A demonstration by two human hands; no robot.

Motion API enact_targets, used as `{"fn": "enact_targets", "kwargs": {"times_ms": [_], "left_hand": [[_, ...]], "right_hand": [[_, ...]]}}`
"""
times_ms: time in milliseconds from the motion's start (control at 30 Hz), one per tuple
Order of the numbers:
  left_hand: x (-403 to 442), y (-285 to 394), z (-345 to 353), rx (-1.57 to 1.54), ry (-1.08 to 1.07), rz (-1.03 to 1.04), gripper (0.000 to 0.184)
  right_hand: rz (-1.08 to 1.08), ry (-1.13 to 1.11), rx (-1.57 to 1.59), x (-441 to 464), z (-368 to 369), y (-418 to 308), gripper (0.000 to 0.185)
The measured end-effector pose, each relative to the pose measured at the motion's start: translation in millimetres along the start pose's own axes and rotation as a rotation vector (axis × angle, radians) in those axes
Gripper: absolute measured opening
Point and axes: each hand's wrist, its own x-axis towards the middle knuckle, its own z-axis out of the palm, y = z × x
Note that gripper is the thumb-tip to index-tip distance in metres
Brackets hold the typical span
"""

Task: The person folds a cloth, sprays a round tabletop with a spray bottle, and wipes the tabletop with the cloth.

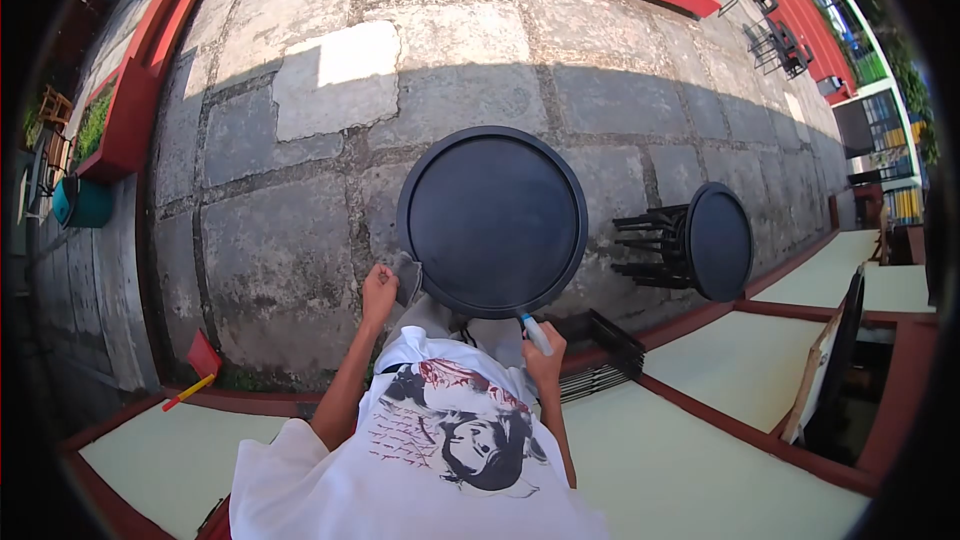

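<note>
A round black table (495, 225) with a raised rim stands directly in front of me. My left hand (379, 292) is closed on a grey cloth (408, 278), which hangs beside the table's near left rim. In my right hand (544, 356), fingers wrapped round it, is a small white bottle (538, 336) with a blue top. The blue top points at the near edge of the table, and I cannot tell whether it touches the rim.
Another round black table (720, 242) lies tipped on its side to the right, legs pointing left. Behind my right hand is a dark slatted chair (605, 355). A red dustpan (204, 354) with a yellow handle is at left. Red planters (125, 120) border the stone paving.
</note>
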Motion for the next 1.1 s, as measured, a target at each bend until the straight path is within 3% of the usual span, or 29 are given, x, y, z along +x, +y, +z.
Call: {"fn": "enact_targets", "kwargs": {"times_ms": [133, 233, 367, 500, 600, 733, 933, 1033, 1100], "left_hand": [[4.3, -0.5, -2.4, -0.029, -0.007, -0.044, 0.009], [10.8, -3.7, -3.1, -0.041, -0.014, -0.005, 0.009], [14.9, 3.1, 0.9, -0.041, -0.054, -0.028, 0.009], [14.1, 11.4, 3.4, -0.028, -0.068, -0.010, 0.009], [13.6, 9.9, 0.8, -0.047, -0.072, -0.013, 0.009], [7.8, 2.4, -2.7, -0.062, -0.052, 0.002, 0.010], [4.6, -2.0, -5.5, -0.036, -0.026, -0.002, 0.009], [4.0, -1.8, -9.2, -0.046, -0.021, 0.008, 0.009], [4.0, -4.9, -12.1, -0.057, -0.001, 0.004, 0.009]], "right_hand": [[0.138, 0.257, -0.025, -3.7, -0.7, 15.9, 0.010], [0.230, 0.520, 0.248, -0.3, -9.7, 0.2, 0.010], [0.066, 0.267, 0.058, -4.0, -10.6, 26.9, 0.016], [0.150, 0.091, -0.106, -9.2, -11.3, 36.5, 0.014], [0.115, 0.233, -0.236, 2.1, -13.6, 36.0, 0.013], [0.130, 0.591, 0.145, 33.9, -17.5, 30.2, 0.014], [0.161, 0.425, 0.203, 73.4, -10.1, 0.4, 0.011], [0.120, 0.276, -0.009, 77.2, 1.6, -16.0, 0.008], [-0.174, -0.024, -0.126, 72.7, 6.0, -32.9, 0.010]]}}
